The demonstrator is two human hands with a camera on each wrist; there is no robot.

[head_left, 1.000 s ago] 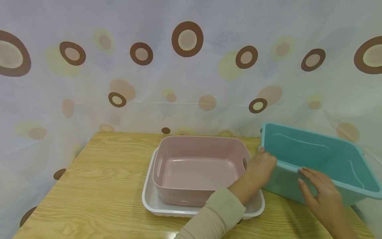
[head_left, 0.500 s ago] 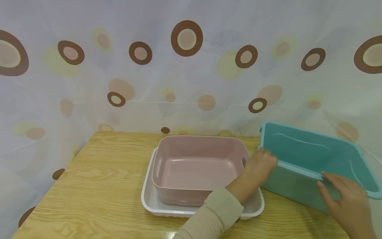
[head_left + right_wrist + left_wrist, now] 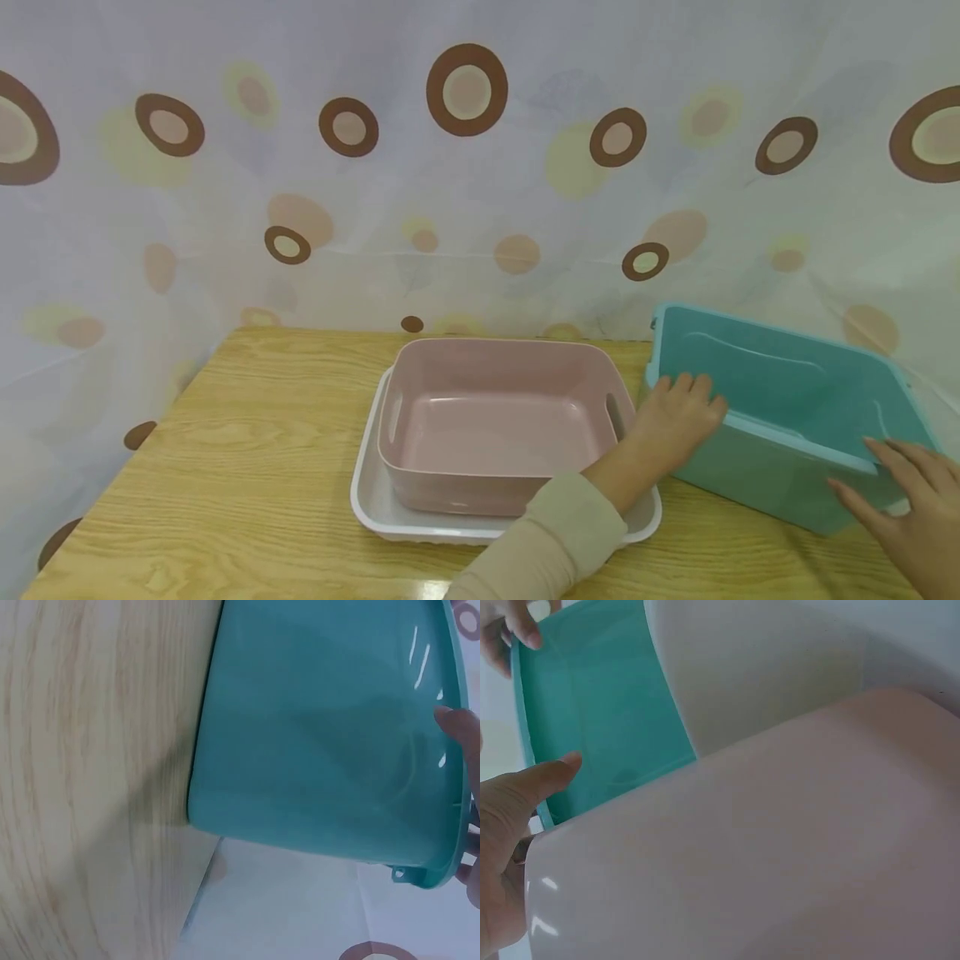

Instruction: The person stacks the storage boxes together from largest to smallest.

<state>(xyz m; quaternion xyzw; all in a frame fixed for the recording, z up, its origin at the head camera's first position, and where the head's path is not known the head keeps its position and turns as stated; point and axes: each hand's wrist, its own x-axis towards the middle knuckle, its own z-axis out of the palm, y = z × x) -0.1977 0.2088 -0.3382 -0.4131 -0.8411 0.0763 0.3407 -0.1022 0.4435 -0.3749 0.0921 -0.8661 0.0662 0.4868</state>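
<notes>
A deep teal plastic bin (image 3: pixel 765 479) stands at the right of the wooden table. My left hand (image 3: pixel 671 421) holds its near rim towards the left corner, fingers over the edge. In the left wrist view, the thumb (image 3: pixel 555 776) lies against the teal wall. My right hand (image 3: pixel 918 508) is at the near right corner, its fingers over the rim and its thumb outside. The right wrist view has that thumb (image 3: pixel 457 724) on the outer wall near the rim, with the other fingers behind it. Beside the bin, a pink basin (image 3: pixel 487 492) sits inside a white tray (image 3: pixel 408 529).
The wooden table (image 3: pixel 225 467) extends to the left of the tray. A patterned sheet (image 3: pixel 450 200) hangs behind and at the sides. My left forearm in a beige sleeve (image 3: pixel 555 542) crosses over the tray's near right corner. The pink basin has handle slots at its ends.
My right hand has slid right along the teal bin's near rim to its right corner. My left hand has shifted slightly right along the rim. The basin and tray stay in place.
</notes>
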